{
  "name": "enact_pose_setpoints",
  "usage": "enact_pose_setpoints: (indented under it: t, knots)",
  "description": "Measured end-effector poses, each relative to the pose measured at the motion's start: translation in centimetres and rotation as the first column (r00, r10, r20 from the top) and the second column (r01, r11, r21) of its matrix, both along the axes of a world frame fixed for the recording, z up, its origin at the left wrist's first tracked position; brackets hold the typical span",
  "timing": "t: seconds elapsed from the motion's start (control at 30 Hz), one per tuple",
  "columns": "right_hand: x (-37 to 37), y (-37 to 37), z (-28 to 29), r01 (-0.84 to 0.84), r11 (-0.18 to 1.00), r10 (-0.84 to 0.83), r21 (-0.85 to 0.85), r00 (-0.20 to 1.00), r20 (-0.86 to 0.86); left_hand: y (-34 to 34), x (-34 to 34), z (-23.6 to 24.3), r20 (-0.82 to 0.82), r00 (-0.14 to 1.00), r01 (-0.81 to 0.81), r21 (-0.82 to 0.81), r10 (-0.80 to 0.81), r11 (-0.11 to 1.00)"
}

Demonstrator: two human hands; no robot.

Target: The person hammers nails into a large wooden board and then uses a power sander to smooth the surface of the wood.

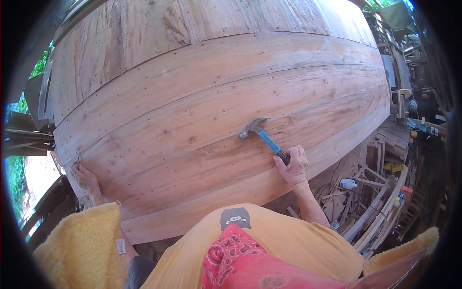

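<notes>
My right hand [293, 167] is closed around the dark grip of a claw hammer [269, 140] with a blue handle. The hammer's metal head lies over the middle of a broad plank surface [192, 115]; whether it touches the wood I cannot tell. At the left end of the planks, my left hand [85, 178] is closed with its fingertips on a thin dark nail [78, 157] that points up from the wood near the edge. Its lower end is hidden by the fingers. Rows of small dark nail holes or heads run across the planks.
Overlapping boards [144, 29] rise at the far side. To the right lie scrap wood [370, 178], a white jug [347, 183] and a yellow cloth [393, 167]. A yellow towel [79, 243] hangs over my left arm, and a red bandana [236, 255] hangs in front of me.
</notes>
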State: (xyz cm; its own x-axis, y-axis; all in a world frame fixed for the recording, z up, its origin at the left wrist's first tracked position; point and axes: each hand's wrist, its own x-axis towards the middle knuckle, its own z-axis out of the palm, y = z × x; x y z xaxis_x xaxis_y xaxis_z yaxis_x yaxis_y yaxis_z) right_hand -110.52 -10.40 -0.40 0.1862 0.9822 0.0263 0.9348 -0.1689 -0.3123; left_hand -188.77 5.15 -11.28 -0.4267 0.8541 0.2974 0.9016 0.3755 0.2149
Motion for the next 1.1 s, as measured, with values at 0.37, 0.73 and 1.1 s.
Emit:
enact_pose_setpoints:
  t: [0.37, 0.73, 1.1]
  knots:
    - [-0.2, 0.0, -0.2, -0.025, 1.000, 0.025, 0.008, 0.999, -0.019, 0.1, 3.9, 2.5, 0.009, 1.000, 0.028, 0.045, -0.028, 0.999]
    - [0.4, -0.3, -1.2, -0.062, 0.998, 0.062, 0.019, 0.998, 0.014, 0.2, 5.2, 2.2, 0.100, 0.995, -0.017, 0.118, 0.005, 0.993]
    - [0.9, -0.6, -1.9, -0.086, 0.996, 0.085, 0.015, 0.996, 0.039, -0.4, 19.2, 3.4, 0.074, 0.980, 0.163, 0.239, -0.185, 0.957]
